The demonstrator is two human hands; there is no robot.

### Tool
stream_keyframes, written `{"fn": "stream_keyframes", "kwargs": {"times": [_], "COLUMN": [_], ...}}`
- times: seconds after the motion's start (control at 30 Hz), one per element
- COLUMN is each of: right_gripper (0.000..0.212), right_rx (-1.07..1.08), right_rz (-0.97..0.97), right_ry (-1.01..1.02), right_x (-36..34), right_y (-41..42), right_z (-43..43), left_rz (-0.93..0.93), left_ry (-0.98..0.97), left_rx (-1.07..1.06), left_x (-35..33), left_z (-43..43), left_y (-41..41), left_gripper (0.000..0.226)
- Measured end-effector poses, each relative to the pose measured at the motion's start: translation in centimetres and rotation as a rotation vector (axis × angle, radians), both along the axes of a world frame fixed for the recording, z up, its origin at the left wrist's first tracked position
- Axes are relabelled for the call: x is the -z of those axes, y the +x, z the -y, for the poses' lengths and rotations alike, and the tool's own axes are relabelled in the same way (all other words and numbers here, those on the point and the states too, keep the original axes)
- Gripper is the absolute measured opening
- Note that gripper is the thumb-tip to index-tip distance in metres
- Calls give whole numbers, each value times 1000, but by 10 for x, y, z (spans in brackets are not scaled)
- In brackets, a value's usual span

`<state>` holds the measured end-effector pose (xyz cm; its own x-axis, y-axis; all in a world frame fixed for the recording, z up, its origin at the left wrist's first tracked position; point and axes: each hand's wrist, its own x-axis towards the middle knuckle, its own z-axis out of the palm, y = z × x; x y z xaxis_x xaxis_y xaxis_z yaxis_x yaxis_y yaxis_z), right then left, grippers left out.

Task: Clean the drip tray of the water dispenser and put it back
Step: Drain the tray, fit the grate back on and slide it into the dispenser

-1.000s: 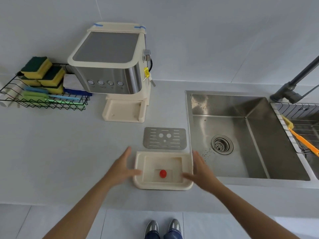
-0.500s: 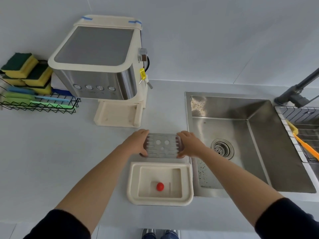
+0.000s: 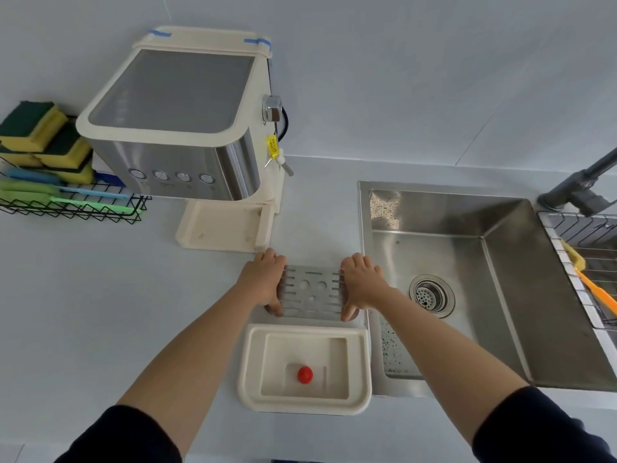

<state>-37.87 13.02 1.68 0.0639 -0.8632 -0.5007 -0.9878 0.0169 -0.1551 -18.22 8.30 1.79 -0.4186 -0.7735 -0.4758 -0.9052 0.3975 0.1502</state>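
Drip tray (image 3: pixel 304 369) sits on the pale bench (image 3: pixel 100 312) just below your fingers, close to you. It is cream plastic, a box shape with round corners, and a small red ball (image 3: pixel 304 375) lies in its dip. Your left hand (image 3: pixel 263 284) and right hand (image 3: pixel 359 286) each hold one short end of the metal grate (image 3: pixel 312 292). Your fingers curl over its far edge and your thumbs press its near edge. The grate is flat, shiny and grey, with long slots and round holes. Past your fingers, up and to the left, stands the water dispenser (image 3: pixel 180 128), cream and silver. Right beside your right hand is the steel sink (image 3: pixel 467 279), smooth and deep.
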Motion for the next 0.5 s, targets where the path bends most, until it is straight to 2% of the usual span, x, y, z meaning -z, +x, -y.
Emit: {"fn": "stream_keyframes", "kwargs": {"times": [0.1,0.27,0.37,0.5], "right_gripper": [93,90,87,88], "right_rx": [40,220,306,526], "right_rz": [59,355,452,559], "right_ry": [-42,-42,-85,-171], "right_x": [0,2,2,-6], "right_y": [-3,-5,-6,-8], "right_z": [-6,-19,-26,-31], "left_rz": [-79,-265,-341,-455], "left_ry": [-4,74,112,107], "left_rx": [-72,-222,-271,-322], "left_x": [-1,0,-3,-16], "left_z": [-6,-21,-27,-31], "left_y": [6,14,16,19], "left_gripper": [85,89,90,95]}}
